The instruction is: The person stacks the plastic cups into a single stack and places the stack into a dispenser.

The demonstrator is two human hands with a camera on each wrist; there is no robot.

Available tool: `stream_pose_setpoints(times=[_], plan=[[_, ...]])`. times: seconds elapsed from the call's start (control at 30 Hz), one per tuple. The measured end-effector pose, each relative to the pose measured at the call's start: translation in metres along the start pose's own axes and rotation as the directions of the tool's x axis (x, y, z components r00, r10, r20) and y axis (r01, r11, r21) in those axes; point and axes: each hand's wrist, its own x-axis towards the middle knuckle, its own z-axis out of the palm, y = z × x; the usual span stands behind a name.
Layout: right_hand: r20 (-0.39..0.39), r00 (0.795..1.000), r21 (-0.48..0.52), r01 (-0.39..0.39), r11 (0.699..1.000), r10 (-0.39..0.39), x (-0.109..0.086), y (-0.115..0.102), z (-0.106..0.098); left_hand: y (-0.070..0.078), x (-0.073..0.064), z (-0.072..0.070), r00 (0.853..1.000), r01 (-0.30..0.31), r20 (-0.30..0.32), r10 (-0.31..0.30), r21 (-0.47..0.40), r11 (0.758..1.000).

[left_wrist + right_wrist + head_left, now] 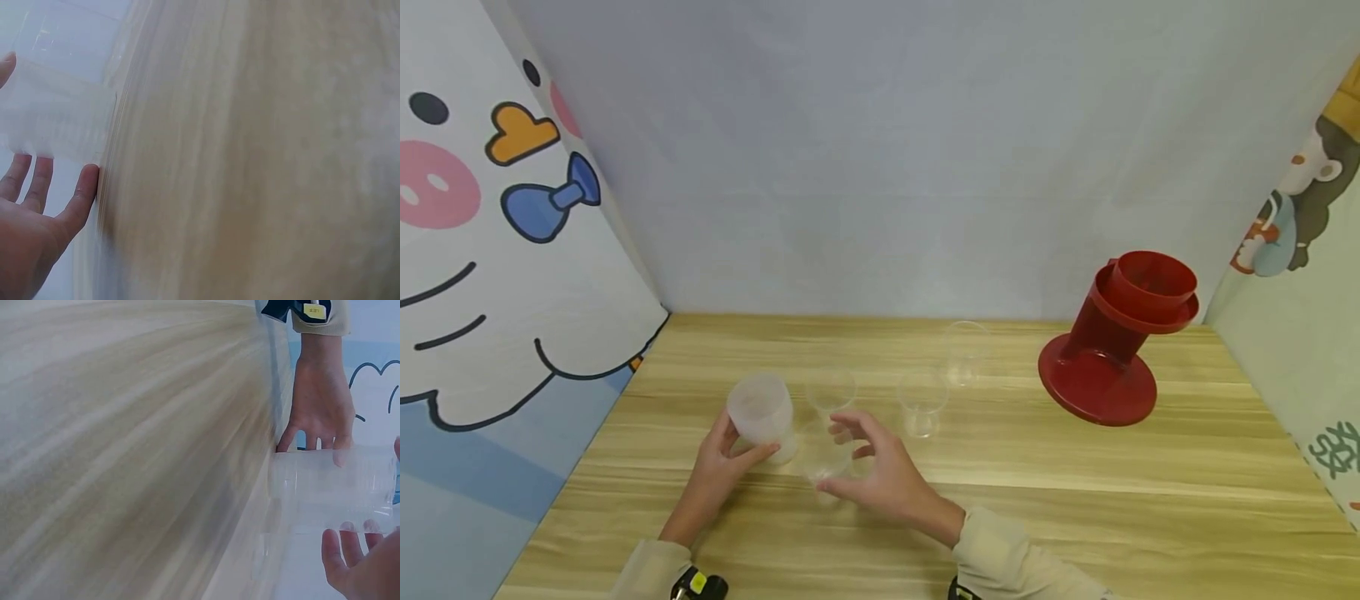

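In the head view a cloudy stack of clear plastic cups (760, 408) stands on the table, left of centre. My left hand (715, 467) grips this stack low down, its thumb across the near side. Just to the right, my right hand (880, 475) holds a single clear cup (820, 446) between thumb and fingers. The left wrist view shows the stack (56, 119) sideways, with left fingertips (87, 178) against it. In the right wrist view the left hand (322, 400) reaches the stack from above, and right fingers (351, 547) show below.
Behind my right hand stands another clear cup (831, 390). Two more, a nearer cup (922, 408) and a farther cup (966, 358), stand to the right. A red stand with a round holder (1108, 350) is at the back right. A pale cloth wall (865, 167) borders the wooden table (1075, 500).
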Motion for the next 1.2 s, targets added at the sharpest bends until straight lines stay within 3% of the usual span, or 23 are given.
stream_pose_setpoints(times=[0.5,0.73,0.83,1.2], plan=[[-0.005,0.998,-0.036,0.068,0.997,-0.069,0.009,-0.019,-0.011,-0.001,0.001,0.0,1.0,0.002,-0.004,-0.002,0.001,1.0],[-0.015,0.995,-0.038,0.095,0.995,-0.095,0.012,-0.038,-0.016,-0.001,0.001,0.0,1.0,-0.005,-0.002,0.005,0.003,1.0],[-0.013,0.994,-0.039,0.105,0.994,-0.106,0.015,-0.03,-0.016,0.0,0.001,0.0,1.0,-0.005,-0.002,0.005,0.003,1.0],[-0.007,0.991,-0.031,0.135,0.99,-0.135,0.025,-0.037,-0.016,-0.002,0.001,0.0,1.0,-0.013,-0.003,0.013,0.018,1.0]])
